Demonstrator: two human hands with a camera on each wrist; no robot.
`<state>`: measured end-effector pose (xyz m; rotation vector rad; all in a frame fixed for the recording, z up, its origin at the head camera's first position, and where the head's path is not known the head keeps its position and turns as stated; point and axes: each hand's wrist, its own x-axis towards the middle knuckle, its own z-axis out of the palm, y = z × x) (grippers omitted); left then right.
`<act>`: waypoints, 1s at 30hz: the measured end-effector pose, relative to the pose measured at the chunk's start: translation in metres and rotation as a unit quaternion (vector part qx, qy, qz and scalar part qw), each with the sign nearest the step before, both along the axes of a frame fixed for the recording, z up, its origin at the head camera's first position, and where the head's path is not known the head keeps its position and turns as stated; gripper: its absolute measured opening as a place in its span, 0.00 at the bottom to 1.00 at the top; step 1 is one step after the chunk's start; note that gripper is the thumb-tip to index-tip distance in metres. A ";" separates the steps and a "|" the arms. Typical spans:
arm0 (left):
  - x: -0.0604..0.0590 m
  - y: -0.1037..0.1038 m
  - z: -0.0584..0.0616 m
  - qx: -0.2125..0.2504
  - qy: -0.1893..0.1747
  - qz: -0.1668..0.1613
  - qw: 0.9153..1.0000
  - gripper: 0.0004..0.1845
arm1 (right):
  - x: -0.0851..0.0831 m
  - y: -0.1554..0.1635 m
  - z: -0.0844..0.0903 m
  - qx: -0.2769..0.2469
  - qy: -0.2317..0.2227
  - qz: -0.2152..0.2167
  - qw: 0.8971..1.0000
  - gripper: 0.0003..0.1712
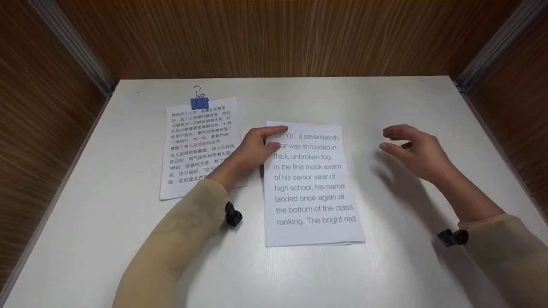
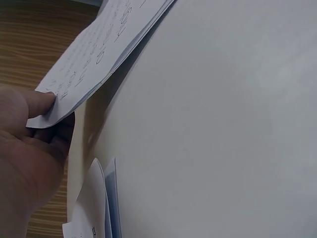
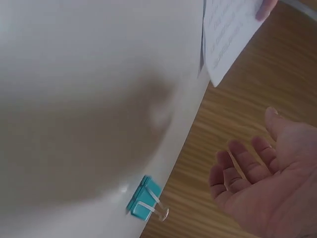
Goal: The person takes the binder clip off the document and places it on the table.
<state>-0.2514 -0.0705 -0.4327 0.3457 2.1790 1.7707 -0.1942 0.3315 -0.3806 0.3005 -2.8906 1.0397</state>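
Observation:
A stack of sheets with English print (image 1: pixel 314 188) lies in the middle of the white table (image 1: pixel 385 98). My left hand (image 1: pixel 274 136) pinches its top left corner. In the left wrist view the thumb (image 2: pixel 42 103) lies on top of the lifted corner of the English sheets (image 2: pixel 99 54), with the fingers under it. My right hand (image 1: pixel 393 140) hovers above the table to the right of the stack, with its fingers loosely curled and holding nothing. The right wrist view shows that hand's (image 3: pixel 247 161) bare palm and a teal binder clip (image 3: pixel 145 199) lying on the table near it.
A second stack with Chinese print (image 1: pixel 199 145) lies to the left, held at its top by a blue binder clip (image 1: pixel 199 102). Wooden walls (image 1: pixel 274 38) close the table in at the back and on both sides.

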 end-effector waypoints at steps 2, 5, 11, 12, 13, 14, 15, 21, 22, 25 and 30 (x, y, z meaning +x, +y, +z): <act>-0.002 0.001 0.000 -0.009 -0.003 0.000 1.000 0.28 | 0.003 -0.008 -0.001 0.013 0.009 0.021 1.000 0.25; -0.004 0.003 0.001 -0.032 0.006 0.001 0.999 0.28 | 0.008 -0.019 -0.004 0.028 0.024 0.054 0.998 0.25; -0.005 0.005 0.004 -0.085 0.034 0.004 0.996 0.28 | 0.020 -0.038 -0.009 0.062 0.005 0.092 0.994 0.28; -0.005 0.005 0.005 -0.099 0.041 0.004 0.994 0.29 | 0.022 -0.041 -0.009 0.068 -0.006 0.094 0.993 0.30; -0.004 0.005 0.007 -0.116 0.048 0.003 0.992 0.29 | 0.025 -0.044 -0.010 0.076 -0.019 0.096 0.992 0.31; -0.002 0.005 0.008 -0.133 0.056 0.002 0.990 0.30 | 0.028 -0.047 -0.010 0.082 -0.029 0.099 0.991 0.32; 0.000 0.005 0.010 -0.155 0.067 0.002 0.986 0.31 | 0.031 -0.050 -0.010 0.089 -0.038 0.103 0.990 0.33; 0.022 0.004 0.021 -0.350 0.151 -0.005 0.924 0.40 | 0.048 -0.064 -0.015 0.137 -0.044 0.138 0.980 0.39; 0.028 0.004 0.022 -0.378 0.165 -0.008 0.911 0.41 | 0.050 -0.066 -0.017 0.148 -0.041 0.145 0.977 0.40; 0.049 0.004 0.025 -0.429 0.202 -0.028 0.880 0.46 | 0.058 -0.071 -0.020 0.175 -0.033 0.164 0.970 0.43; 0.091 0.002 0.024 -0.474 0.234 -0.094 0.843 0.50 | 0.069 -0.076 -0.022 0.198 -0.016 0.196 0.960 0.46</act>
